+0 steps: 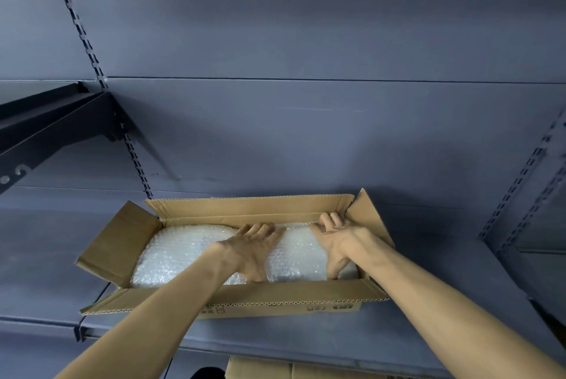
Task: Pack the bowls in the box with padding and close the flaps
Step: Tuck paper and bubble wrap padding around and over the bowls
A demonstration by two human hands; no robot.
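Observation:
A long brown cardboard box [245, 294] lies on a grey shelf with all its flaps standing open. Clear bubble wrap [180, 251] fills its inside and hides whatever is beneath; no bowl shows. My left hand [251, 251] lies flat on the wrap near the middle, fingers spread toward the far wall. My right hand [332, 241] is at the right end, fingers curled on the wrap's far edge beside the right flap [367, 219].
The grey metal shelf [46, 256] runs left and right of the box, backed by a grey panel. A dark bracket and shelf [55, 121] jut out at upper left. More cardboard [260, 368] shows below the shelf's front edge.

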